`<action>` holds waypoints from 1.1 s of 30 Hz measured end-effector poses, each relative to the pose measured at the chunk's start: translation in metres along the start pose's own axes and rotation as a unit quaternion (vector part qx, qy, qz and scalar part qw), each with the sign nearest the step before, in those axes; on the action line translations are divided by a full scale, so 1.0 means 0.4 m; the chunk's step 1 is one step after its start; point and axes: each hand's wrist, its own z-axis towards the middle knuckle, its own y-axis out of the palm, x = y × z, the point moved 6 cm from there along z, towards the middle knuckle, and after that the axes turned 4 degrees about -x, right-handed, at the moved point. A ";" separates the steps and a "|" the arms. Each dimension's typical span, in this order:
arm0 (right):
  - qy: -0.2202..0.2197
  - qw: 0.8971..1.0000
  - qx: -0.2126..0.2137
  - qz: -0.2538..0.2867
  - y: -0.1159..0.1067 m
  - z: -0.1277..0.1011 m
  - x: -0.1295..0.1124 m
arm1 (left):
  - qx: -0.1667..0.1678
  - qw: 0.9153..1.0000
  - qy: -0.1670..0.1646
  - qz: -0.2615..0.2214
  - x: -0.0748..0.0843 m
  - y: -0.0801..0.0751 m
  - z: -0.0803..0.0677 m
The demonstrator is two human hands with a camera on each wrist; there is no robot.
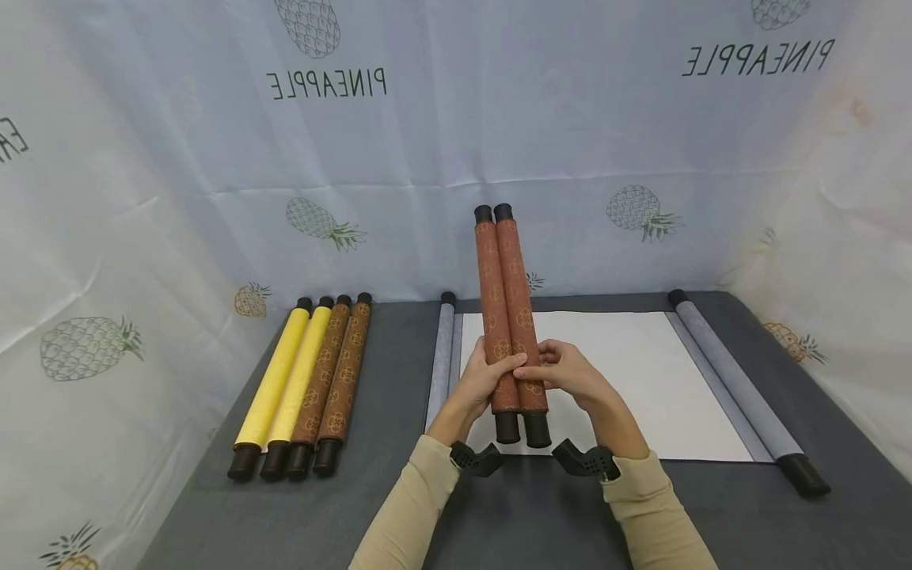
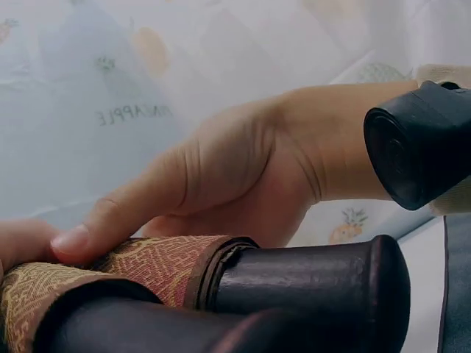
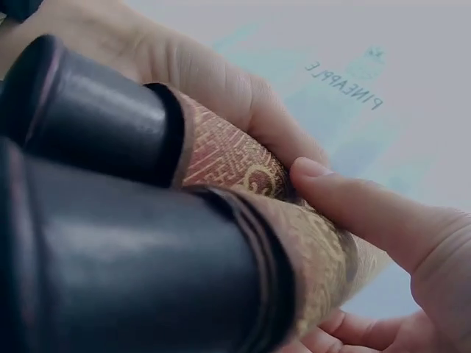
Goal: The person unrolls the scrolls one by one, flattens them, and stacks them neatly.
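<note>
A red-brown scroll (image 1: 518,301) with a gold pattern, wound as two rolls side by side, is held up steeply tilted in both hands. My left hand (image 1: 479,380) grips its lower part from the left, the thumb lying across the front. From the right, my right hand (image 1: 570,370) holds the other roll, thumb on the front and fingers behind it. Black roller ends (image 2: 316,276) stick out toward me below the hands. In the right wrist view, the right thumb (image 3: 360,209) presses on the patterned cloth (image 3: 235,151).
An unrolled scroll (image 1: 641,372), white with grey-blue rollers, lies behind the hands on the dark table (image 1: 541,507). Two yellow rolls (image 1: 274,380) and two brown patterned rolls (image 1: 345,372) lie at the left. A pineapple-print curtain (image 1: 442,119) hangs behind and at both sides.
</note>
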 end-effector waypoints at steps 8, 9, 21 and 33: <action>0.000 1.000 -0.002 0.009 0.004 0.002 0.002 | 0.038 0.997 -0.007 0.073 0.000 -0.014 0.001; 0.000 1.000 -0.001 0.013 0.004 0.004 0.002 | 0.043 0.995 -0.006 0.085 0.002 -0.016 -0.001; 0.008 0.999 0.005 0.033 0.009 0.008 0.012 | 0.060 0.984 0.016 0.169 0.012 -0.029 -0.006; 0.063 0.987 0.083 0.125 0.025 0.030 0.046 | 0.059 0.983 0.006 0.175 -0.005 -0.033 -0.002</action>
